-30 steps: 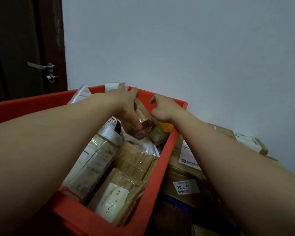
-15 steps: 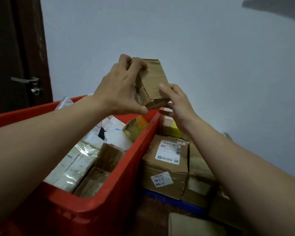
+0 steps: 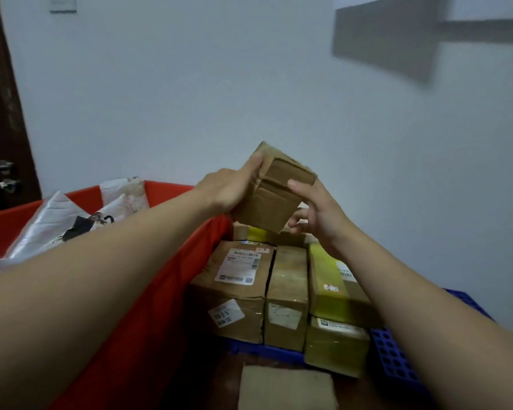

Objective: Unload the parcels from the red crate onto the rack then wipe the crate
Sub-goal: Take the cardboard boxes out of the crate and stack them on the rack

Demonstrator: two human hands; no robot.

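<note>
A small brown cardboard parcel is held tilted in the air just above the far right corner of the red crate. The left hand grips its left edge with fingers curled round it, while the right hand pinches its right side, thumb on the near face. Inside the red crate lie white plastic mailers. Just right of the red crate, taped boxes stand packed together on a blue perforated rack

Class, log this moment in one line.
unloading | left hand grips small brown cardboard parcel | right hand holds it | above stacked cardboard boxes beside red plastic crate
</note>
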